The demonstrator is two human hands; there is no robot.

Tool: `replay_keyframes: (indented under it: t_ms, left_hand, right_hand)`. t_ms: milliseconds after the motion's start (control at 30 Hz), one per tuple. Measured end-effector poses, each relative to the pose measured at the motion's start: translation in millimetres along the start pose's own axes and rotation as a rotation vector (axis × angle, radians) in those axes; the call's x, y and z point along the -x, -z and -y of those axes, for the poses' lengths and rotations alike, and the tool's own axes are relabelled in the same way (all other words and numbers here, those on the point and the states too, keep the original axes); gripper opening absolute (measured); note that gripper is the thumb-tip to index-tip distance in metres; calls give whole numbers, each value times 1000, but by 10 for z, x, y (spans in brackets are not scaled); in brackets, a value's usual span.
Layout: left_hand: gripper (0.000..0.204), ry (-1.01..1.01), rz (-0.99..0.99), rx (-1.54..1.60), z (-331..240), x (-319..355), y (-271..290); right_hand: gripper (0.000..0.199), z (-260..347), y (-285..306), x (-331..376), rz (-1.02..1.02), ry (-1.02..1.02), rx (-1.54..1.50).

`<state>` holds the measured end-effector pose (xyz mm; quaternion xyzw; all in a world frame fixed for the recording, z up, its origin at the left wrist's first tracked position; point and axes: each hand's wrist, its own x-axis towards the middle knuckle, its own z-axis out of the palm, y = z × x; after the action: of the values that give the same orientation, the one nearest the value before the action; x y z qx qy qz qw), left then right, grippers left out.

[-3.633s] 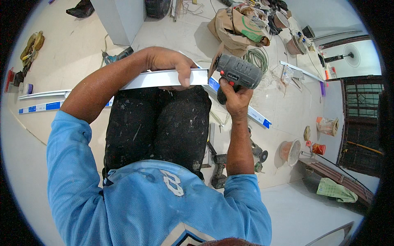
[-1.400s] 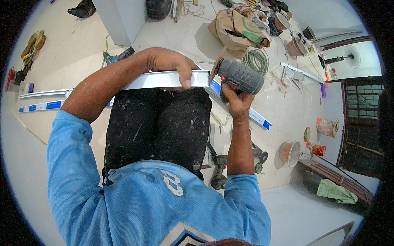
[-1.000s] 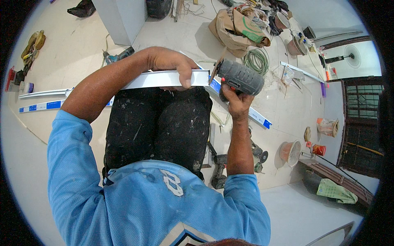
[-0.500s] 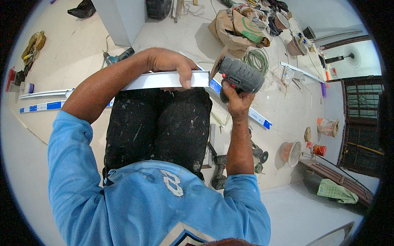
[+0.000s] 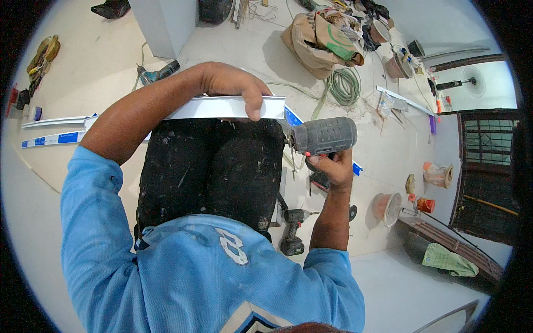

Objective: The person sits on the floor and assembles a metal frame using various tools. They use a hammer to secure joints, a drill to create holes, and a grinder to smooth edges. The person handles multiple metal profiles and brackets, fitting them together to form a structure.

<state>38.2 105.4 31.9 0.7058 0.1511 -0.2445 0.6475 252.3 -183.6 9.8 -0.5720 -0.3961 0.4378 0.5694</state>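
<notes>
Across the tops of my thighs lies a white channel strip (image 5: 205,108). My left hand (image 5: 239,86) is closed around it near its right end, thumb on the front face. My right hand (image 5: 337,169) grips a dark grey cordless angle grinder (image 5: 326,136) to the right of my knees. The grinder's head is below and just right of the strip's cut end, apart from it; its disc is hard to make out here. Blue-and-white strips (image 5: 55,140) lie on the floor at the left, and another runs partly hidden behind the grinder.
A cordless driver (image 5: 294,230) lies by my right hip, and a teal drill (image 5: 158,72) beyond my left forearm. Ahead are a stuffed brown paper sack (image 5: 319,44) and a coiled green hose (image 5: 344,87). Buckets (image 5: 387,208) stand on the right; a pillar (image 5: 166,28) rises ahead.
My right hand has lowered the grinder toward me and turned it, taking its disc away from the strip's end. My left hand still holds the strip in nearly the same place.
</notes>
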Motion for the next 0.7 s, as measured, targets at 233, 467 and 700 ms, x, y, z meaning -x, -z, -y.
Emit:
replay_keyframes:
  t_ms: [233, 467, 700]
  left_hand:
    - [88, -70, -11, 29, 52, -14, -15]
    - [114, -4, 25, 55, -36, 38, -19]
    - [112, -31, 37, 78, 105, -61, 32]
  right_hand:
    - [56, 126, -82, -84, 48, 18, 25]
    - [55, 139, -127, -107, 37, 49, 72]
    - [54, 111, -103, -162, 43, 8, 141]
